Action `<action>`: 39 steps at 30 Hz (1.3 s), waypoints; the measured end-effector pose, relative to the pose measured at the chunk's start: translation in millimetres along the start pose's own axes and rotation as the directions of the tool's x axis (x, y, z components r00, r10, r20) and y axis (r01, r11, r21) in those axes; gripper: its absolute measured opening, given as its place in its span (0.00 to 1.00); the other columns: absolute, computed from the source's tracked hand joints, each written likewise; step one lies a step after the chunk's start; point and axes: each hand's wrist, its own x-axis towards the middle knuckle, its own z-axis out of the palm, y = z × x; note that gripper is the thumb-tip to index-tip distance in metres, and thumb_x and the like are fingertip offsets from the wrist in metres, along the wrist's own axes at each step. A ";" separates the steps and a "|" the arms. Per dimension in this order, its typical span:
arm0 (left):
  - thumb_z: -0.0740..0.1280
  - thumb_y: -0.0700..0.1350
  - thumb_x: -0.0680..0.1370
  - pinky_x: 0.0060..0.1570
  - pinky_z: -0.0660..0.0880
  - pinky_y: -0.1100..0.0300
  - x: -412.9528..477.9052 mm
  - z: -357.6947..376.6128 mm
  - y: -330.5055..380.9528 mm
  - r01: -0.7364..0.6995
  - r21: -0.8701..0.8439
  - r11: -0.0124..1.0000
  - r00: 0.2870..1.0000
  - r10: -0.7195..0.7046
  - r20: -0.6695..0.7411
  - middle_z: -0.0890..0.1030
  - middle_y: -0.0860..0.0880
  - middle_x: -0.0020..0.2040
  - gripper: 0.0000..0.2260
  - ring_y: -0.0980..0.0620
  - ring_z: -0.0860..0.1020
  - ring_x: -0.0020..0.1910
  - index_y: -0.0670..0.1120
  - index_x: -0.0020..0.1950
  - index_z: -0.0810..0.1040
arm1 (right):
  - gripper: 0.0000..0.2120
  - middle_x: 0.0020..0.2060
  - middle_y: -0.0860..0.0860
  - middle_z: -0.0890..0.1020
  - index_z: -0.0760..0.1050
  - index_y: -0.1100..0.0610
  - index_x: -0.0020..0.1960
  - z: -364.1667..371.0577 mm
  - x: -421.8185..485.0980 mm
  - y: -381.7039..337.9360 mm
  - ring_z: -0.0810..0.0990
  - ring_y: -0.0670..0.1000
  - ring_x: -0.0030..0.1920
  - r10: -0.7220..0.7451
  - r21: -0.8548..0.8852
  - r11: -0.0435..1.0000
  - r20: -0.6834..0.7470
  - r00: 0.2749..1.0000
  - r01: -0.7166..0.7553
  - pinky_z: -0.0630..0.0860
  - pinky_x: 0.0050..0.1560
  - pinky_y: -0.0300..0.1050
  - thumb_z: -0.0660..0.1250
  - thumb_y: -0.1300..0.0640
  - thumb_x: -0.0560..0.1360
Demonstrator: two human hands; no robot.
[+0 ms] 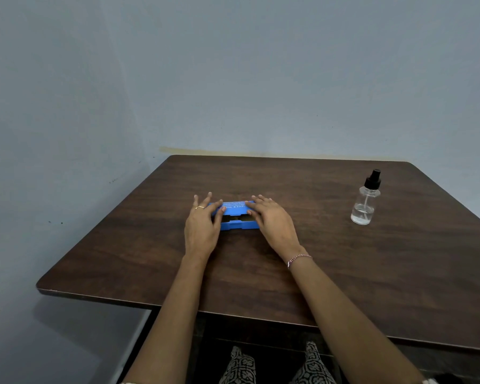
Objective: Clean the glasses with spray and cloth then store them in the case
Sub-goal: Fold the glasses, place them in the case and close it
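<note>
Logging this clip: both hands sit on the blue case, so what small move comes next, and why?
Probably lift the lid fully: the blue plastic glasses case lies slightly ajar between the left hand and right hand, with no glasses or cloth visible outside.

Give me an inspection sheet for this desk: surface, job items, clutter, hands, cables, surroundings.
Surface: dark wood table, bare apart from two items.
Job's things: blue case at centre, lid partly open; spray bottle upright at far right, little liquid inside. Glasses and cloth not seen.
Clutter: nothing seen.
Grippers: left hand and right hand rest on the case's two ends, fingers on the lid.
Cables: nothing seen.
Surroundings: plain blue-grey wall behind the table.
</note>
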 end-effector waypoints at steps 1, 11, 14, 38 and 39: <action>0.62 0.50 0.79 0.69 0.63 0.49 0.2 0.0 -0.3 0.012 -0.020 1.000 1.000 -0.012 0.011 0.67 0.49 0.73 0.14 0.46 0.55 0.76 0.50 0.64 0.77 | 0.16 0.68 0.50 0.72 0.73 0.53 0.67 -0.4 -0.4 0.4 0.65 0.47 0.71 0.017 0.037 0.999 -0.003 1.000 -0.017 0.56 0.72 0.41 0.59 0.54 0.80; 0.70 0.46 0.74 0.70 0.60 0.56 1.6 -1.5 -3.3 0.118 -0.152 0.981 0.989 -0.102 0.106 0.67 0.47 0.73 0.17 0.46 0.64 0.72 0.50 0.62 0.78 | 0.21 0.71 0.51 0.68 0.68 0.54 0.70 0.3 2.6 6.0 0.61 0.48 0.73 0.065 0.165 0.982 0.135 0.989 -0.087 0.55 0.72 0.40 0.64 0.57 0.78; 0.71 0.46 0.74 0.70 0.60 0.56 1.7 -2.6 -1.6 0.139 -0.146 0.980 0.986 -0.124 0.110 0.68 0.47 0.72 0.17 0.46 0.65 0.71 0.50 0.63 0.78 | 0.19 0.72 0.52 0.67 0.70 0.57 0.69 0.2 3.5 5.5 0.59 0.49 0.74 0.069 0.163 0.982 0.158 0.985 -0.095 0.50 0.73 0.42 0.63 0.57 0.78; 0.72 0.46 0.72 0.72 0.60 0.53 1.5 -1.6 -3.2 0.133 -0.141 0.981 0.988 -0.120 0.096 0.67 0.46 0.72 0.17 0.46 0.63 0.73 0.49 0.61 0.79 | 0.19 0.68 0.54 0.72 0.74 0.60 0.65 -1.6 2.5 1.3 0.66 0.49 0.71 0.123 0.243 0.958 0.123 0.985 -0.150 0.55 0.72 0.38 0.68 0.61 0.74; 0.72 0.46 0.73 0.72 0.60 0.53 1.8 -1.7 -3.1 0.132 -0.137 0.982 0.988 -0.120 0.096 0.67 0.46 0.73 0.17 0.46 0.62 0.73 0.49 0.61 0.79 | 0.19 0.68 0.54 0.72 0.74 0.60 0.65 -1.4 2.5 1.1 0.66 0.48 0.71 0.122 0.240 0.960 0.119 0.985 -0.147 0.55 0.73 0.39 0.68 0.61 0.74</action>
